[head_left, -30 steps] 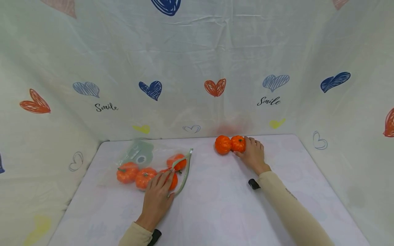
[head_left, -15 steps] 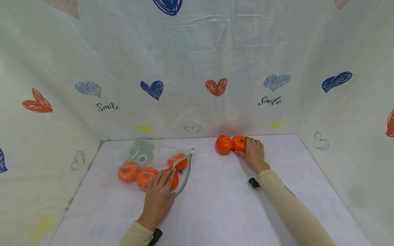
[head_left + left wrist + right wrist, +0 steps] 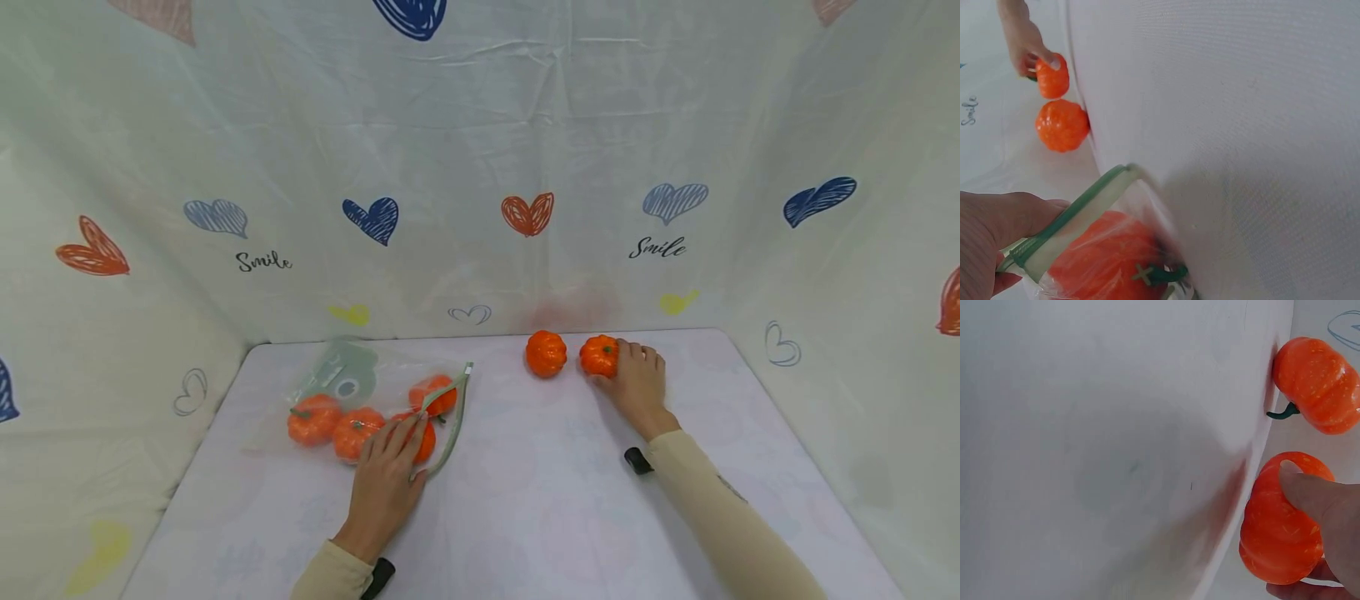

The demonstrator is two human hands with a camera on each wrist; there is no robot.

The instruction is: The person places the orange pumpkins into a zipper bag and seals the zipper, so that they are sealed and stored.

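My left hand [image 3: 385, 482] lies on a clear zip bag [image 3: 1160, 212] on the left of the table. In the left wrist view, thumb and fingers pinch its green-edged mouth. Several small orange pumpkins [image 3: 357, 433] are inside, seen through the plastic. My right hand [image 3: 636, 385] grips another orange pumpkin [image 3: 1279, 519] near the table's back edge, thumb on one side and fingers on the other. A short gap separates it from a loose pumpkin [image 3: 546, 354] to its left, whose green stem shows in the right wrist view.
A white cloth covers the table [image 3: 525, 500]. Directly behind its back edge hangs a pale curtain [image 3: 465, 167] printed with hearts and the word "Smile". More of the curtain encloses both sides.
My right hand has shifted a little to the right with its pumpkin, parting it from the loose pumpkin it was beside. The left hand and the bag have stayed put.
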